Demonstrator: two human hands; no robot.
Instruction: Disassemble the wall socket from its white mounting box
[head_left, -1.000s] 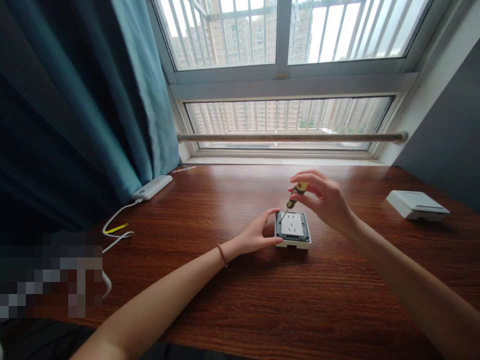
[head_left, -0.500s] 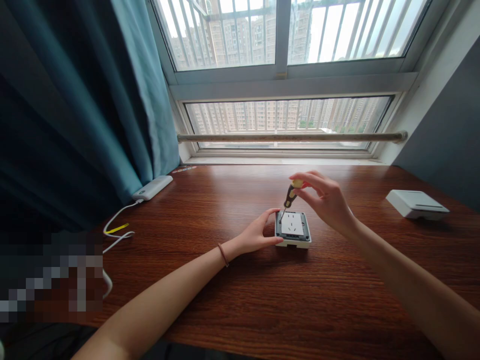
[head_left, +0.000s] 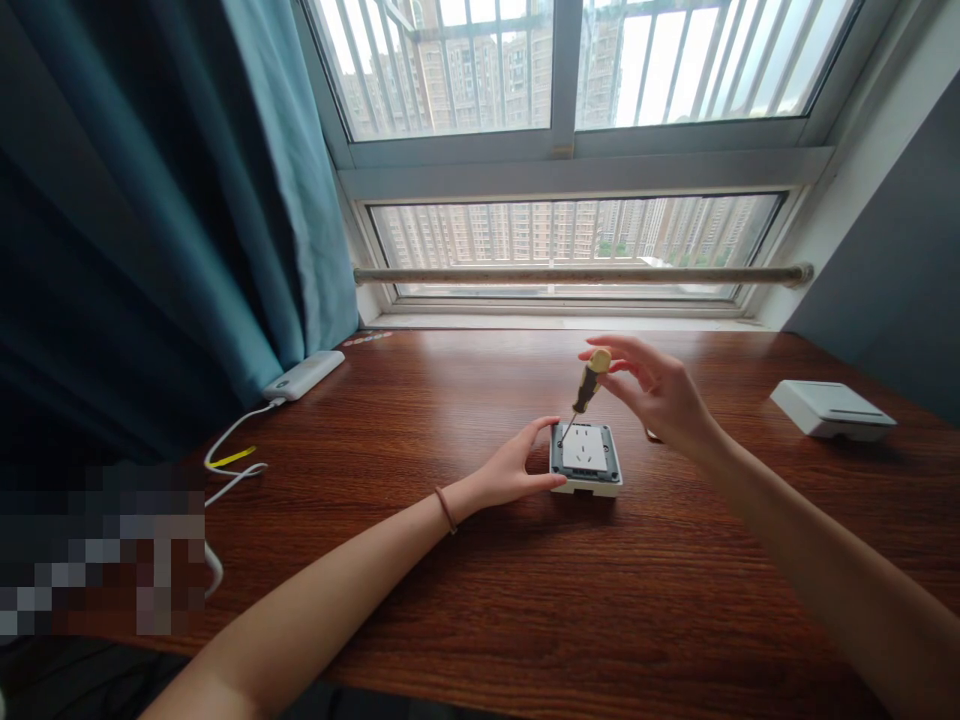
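Observation:
A white wall socket (head_left: 584,449) with a dark grey frame lies face up on a white box base on the table. My left hand (head_left: 510,470) grips it from the left, thumb along the near edge and fingers at the far left corner. Between the thumb and fingers of my right hand (head_left: 649,385) is a screwdriver (head_left: 587,388) with a yellow and black handle. It leans to the right, its thin shaft reaching down to the left side of the socket's frame. Whether the tip sits in a screw is too small to tell.
On the right of the wooden table (head_left: 450,590) lies another white box (head_left: 834,409). A white power strip (head_left: 306,376) with a white cable (head_left: 225,440) and a yellow strip (head_left: 234,458) is at the left. A small object (head_left: 653,437) shows partly beneath my right wrist.
The screwdriver's handle has tilted a little further right, and my right hand has shifted slightly right with its fingers more spread. My left hand and the socket have stayed in place.

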